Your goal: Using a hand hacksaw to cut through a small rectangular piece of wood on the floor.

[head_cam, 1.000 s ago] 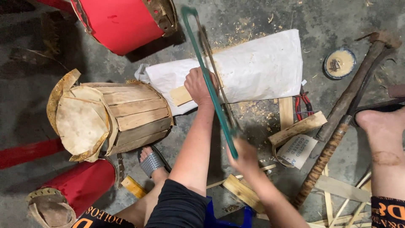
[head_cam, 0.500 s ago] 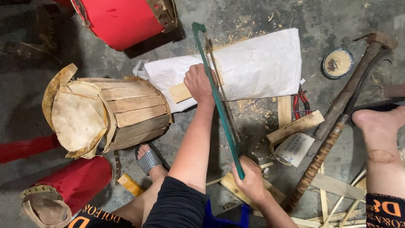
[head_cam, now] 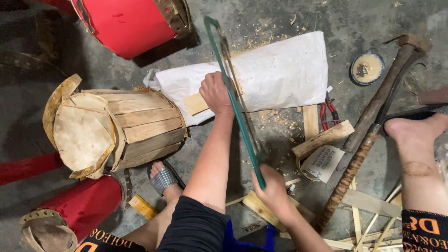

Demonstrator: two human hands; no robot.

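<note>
While the left hand [head_cam: 215, 92] presses a small wooden piece [head_cam: 196, 103] onto the white sack [head_cam: 280, 70] on the floor, fingers clenched over it, the right hand [head_cam: 270, 186] grips the green hacksaw [head_cam: 233, 100] (its blade seemingly crossing the wood). A wooden drum [head_cam: 126, 126] lies left.

A pale wooden-stave drum body with a skin head [head_cam: 116, 130] lies on its side left of the grip. A red cylindrical drum [head_cam: 126, 23] stands beyond it. Right of the grip lie a long rusty-headed hammer [head_cam: 373, 112], red-handled pliers [head_cam: 329, 112] and a small round tin lid [head_cam: 367, 68].
</note>
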